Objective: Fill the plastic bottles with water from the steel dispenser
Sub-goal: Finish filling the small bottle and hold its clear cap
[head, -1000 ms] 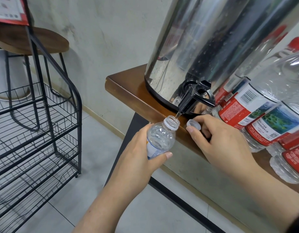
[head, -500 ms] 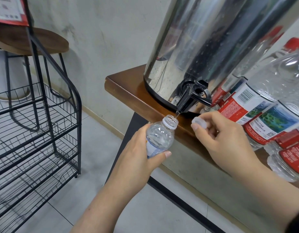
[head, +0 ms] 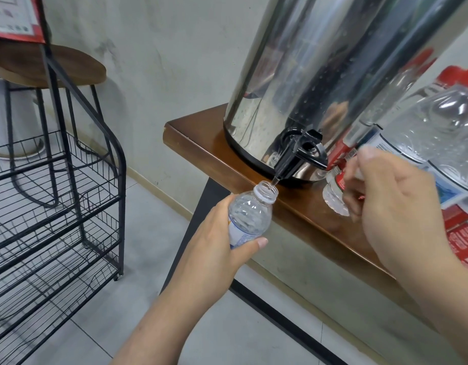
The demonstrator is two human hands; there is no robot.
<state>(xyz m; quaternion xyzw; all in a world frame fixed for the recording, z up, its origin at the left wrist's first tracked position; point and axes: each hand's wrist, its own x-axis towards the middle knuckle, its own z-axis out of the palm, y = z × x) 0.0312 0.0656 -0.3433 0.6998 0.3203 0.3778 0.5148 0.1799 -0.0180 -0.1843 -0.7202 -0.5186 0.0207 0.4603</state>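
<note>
The small plastic bottle (head: 250, 219), mouth right under the steel dispenser (head: 333, 75)'s black tap (head: 297, 156), sits wrapped in the left hand (head: 217, 241)'s grip, while the right hand (head: 393, 206) pinches something small and blurred near the lever, so pressing it looks next.

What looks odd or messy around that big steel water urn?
Little is amiss. The steel dispenser sits near the wooden table edge, tap overhanging. Behind the right hand, a red-labelled bottle seems to lie on its side. No spill shows.
</note>
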